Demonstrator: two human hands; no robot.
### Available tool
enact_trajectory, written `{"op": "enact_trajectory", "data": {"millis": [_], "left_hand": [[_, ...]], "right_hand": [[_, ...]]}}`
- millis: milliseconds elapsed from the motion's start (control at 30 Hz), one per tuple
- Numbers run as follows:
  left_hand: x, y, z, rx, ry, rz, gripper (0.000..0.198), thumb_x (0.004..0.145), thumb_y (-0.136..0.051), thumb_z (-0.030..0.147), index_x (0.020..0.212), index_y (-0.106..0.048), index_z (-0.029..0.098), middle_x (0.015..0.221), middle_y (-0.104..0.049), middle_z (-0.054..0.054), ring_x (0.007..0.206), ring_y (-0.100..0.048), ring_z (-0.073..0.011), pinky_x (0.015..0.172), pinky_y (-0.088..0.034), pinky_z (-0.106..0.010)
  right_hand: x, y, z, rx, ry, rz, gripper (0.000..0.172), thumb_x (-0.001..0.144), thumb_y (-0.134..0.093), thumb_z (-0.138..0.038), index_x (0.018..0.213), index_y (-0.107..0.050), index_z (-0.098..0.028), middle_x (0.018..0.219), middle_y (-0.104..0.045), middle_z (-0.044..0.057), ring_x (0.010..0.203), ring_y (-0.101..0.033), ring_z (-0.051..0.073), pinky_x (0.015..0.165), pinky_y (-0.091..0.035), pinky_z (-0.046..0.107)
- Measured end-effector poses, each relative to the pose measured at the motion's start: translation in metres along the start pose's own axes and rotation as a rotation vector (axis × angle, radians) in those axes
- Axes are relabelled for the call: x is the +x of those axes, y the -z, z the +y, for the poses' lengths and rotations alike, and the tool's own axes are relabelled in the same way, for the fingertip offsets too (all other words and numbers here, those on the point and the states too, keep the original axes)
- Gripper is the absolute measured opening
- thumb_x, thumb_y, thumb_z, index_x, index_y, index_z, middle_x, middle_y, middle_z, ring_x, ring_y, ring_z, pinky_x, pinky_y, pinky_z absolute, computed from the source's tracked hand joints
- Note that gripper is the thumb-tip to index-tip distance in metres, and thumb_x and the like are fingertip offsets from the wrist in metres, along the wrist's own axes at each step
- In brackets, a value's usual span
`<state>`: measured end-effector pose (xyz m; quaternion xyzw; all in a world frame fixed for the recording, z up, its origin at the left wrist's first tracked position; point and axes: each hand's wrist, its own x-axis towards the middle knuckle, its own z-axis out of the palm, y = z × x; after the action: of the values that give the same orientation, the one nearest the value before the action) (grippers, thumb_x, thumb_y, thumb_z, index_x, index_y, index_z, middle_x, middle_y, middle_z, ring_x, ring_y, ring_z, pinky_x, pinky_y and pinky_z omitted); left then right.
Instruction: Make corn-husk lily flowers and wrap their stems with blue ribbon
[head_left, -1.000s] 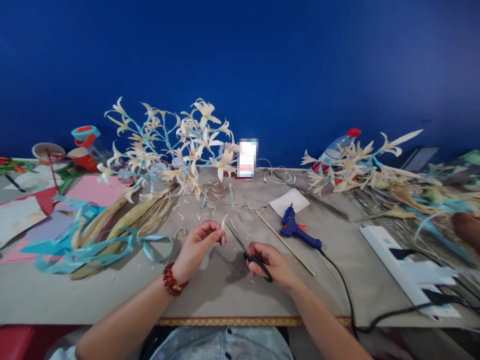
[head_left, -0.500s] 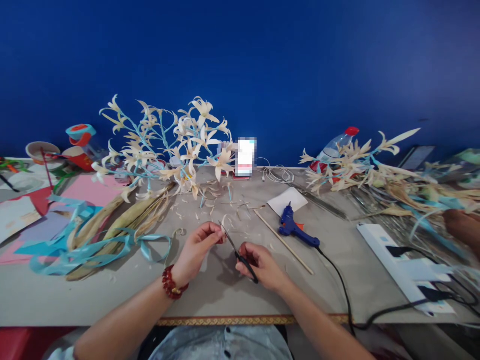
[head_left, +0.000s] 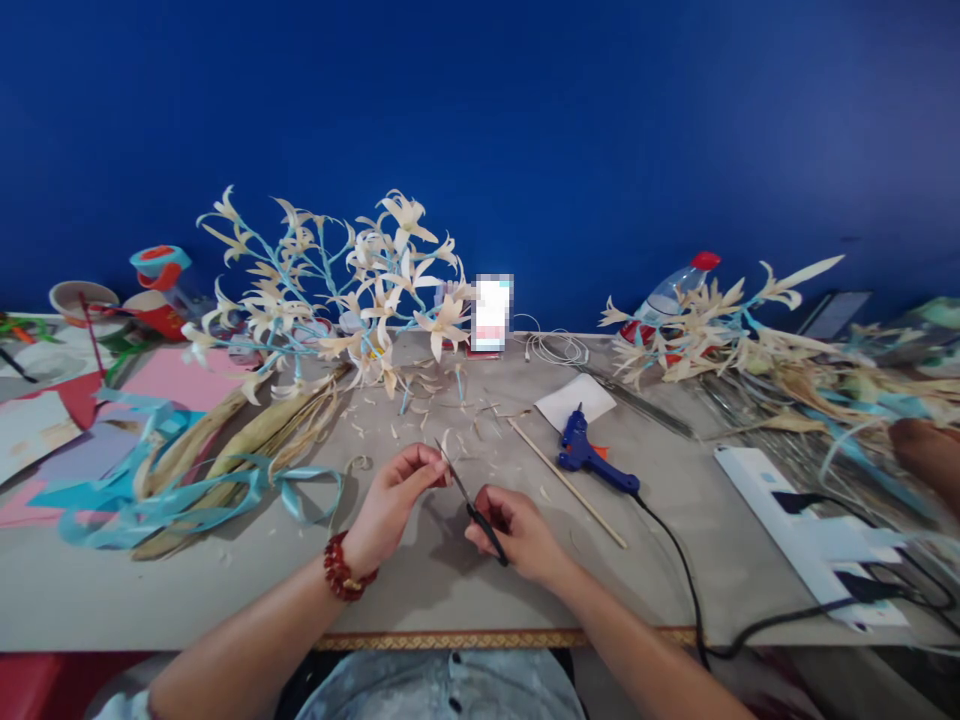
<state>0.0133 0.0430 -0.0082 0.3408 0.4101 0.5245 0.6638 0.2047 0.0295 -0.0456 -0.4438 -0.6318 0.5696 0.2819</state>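
My right hand point(head_left: 511, 532) is closed round the black handles of a pair of scissors point(head_left: 487, 530), whose blades point up and left. The blade tips reach my left hand point(head_left: 401, 500), which pinches a small pale piece of husk point(head_left: 445, 442) between thumb and fingers. Most of that piece is hidden by the fingertips. Pale curled offcuts point(head_left: 424, 395) lie scattered on the table just beyond my hands. Behind them stand cream husk flowers point(head_left: 405, 220) on light blue stems.
A blue glue gun point(head_left: 592, 455) rests by white paper point(head_left: 576, 402), right of a thin stick point(head_left: 566, 482). A power strip point(head_left: 780, 530) with black cords lies farther right, near another person's hand point(head_left: 926, 455). Blue ribbon point(head_left: 172, 515) and dried husks point(head_left: 255, 450) lie left.
My right hand and the scissors have shifted slightly left and up, toward my left hand. My left hand stays nearly in place, still pinching the piece.
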Motion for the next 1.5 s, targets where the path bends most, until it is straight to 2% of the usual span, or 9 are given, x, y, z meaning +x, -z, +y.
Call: {"op": "enact_trajectory", "data": {"millis": [633, 900, 1133, 1367, 1500], "left_hand": [[-0.001, 0.001, 0.007, 0.069, -0.005, -0.057, 0.013, 0.078, -0.069, 0.027, 0.072, -0.064, 0.016, 0.074, -0.064, -0.002, 0.072, -0.057, -0.0142, 0.073, -0.042, -0.025], [0.0, 0.002, 0.008, 0.085, 0.001, -0.088, 0.013, 0.082, -0.065, 0.023, 0.073, -0.061, 0.015, 0.072, -0.061, -0.001, 0.072, -0.054, -0.0123, 0.073, -0.041, -0.023], [0.001, 0.003, 0.001, -0.002, 0.008, -0.012, 0.011, 0.08, -0.069, 0.025, 0.078, -0.063, 0.016, 0.072, -0.06, 0.001, 0.069, -0.054, -0.0113, 0.071, -0.044, -0.024], [-0.001, 0.0, 0.0, -0.01, -0.022, 0.012, 0.011, 0.079, -0.07, 0.025, 0.077, -0.063, 0.016, 0.071, -0.06, 0.001, 0.069, -0.056, -0.0113, 0.07, -0.044, -0.024], [-0.002, -0.001, 0.0, -0.003, -0.032, 0.025, 0.011, 0.079, -0.07, 0.025, 0.078, -0.063, 0.016, 0.072, -0.06, 0.001, 0.069, -0.056, -0.0111, 0.07, -0.044, -0.023]], "right_hand": [[0.0, 0.003, -0.001, -0.006, 0.009, 0.005, 0.044, 0.071, -0.073, -0.053, 0.064, -0.043, -0.021, 0.054, -0.042, -0.006, 0.051, -0.034, 0.01, 0.047, -0.024, 0.022], [-0.001, 0.006, -0.006, 0.082, -0.065, 0.027, 0.047, 0.072, -0.069, -0.058, 0.064, -0.04, -0.021, 0.052, -0.045, -0.006, 0.046, -0.038, 0.009, 0.045, -0.026, 0.022], [-0.002, 0.004, -0.002, -0.047, 0.023, 0.012, 0.041, 0.074, -0.069, -0.052, 0.069, -0.044, -0.02, 0.059, -0.041, -0.006, 0.054, -0.034, 0.009, 0.049, -0.026, 0.02], [-0.003, 0.0, -0.016, -0.319, 0.055, 0.107, 0.039, 0.072, -0.073, -0.042, 0.065, -0.043, -0.02, 0.058, -0.041, -0.007, 0.054, -0.034, 0.01, 0.049, -0.024, 0.021], [-0.004, -0.001, -0.017, -0.382, 0.066, 0.141, 0.036, 0.072, -0.073, -0.038, 0.066, -0.043, -0.02, 0.058, -0.042, -0.007, 0.054, -0.035, 0.01, 0.049, -0.024, 0.021]]}}
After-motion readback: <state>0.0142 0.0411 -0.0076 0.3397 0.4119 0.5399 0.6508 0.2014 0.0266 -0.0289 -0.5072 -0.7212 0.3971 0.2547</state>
